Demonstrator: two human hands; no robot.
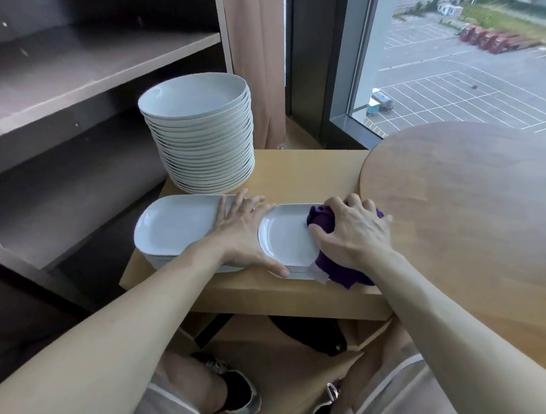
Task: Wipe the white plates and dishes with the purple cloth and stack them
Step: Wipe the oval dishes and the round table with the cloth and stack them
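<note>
Two bare forearms reach away from the near edge, above knees in pale shorts. At the end of the right one, the right hand (352, 230) curls its fingers round a bunched purple cloth (335, 270) and presses it onto the right part of the top dish in a low stack of white rectangular dishes (284, 238); a tail of the cloth hangs over the stack's near right corner. The left hand (244, 232) lies flat with straight fingers, holding nothing, its thumb against that stack's near left edge and its fingertips touching the rim of a second stack of white rectangular dishes (175, 227) just to the left. Both stacks sit on a light wooden table (295, 172). Farther back on it stands a tall pile of round white plates (200, 131). A round brown wooden tabletop (477, 207) lies to the right, grey shelves (59, 76) to the left, and a window (464, 44) at the far right.
</note>
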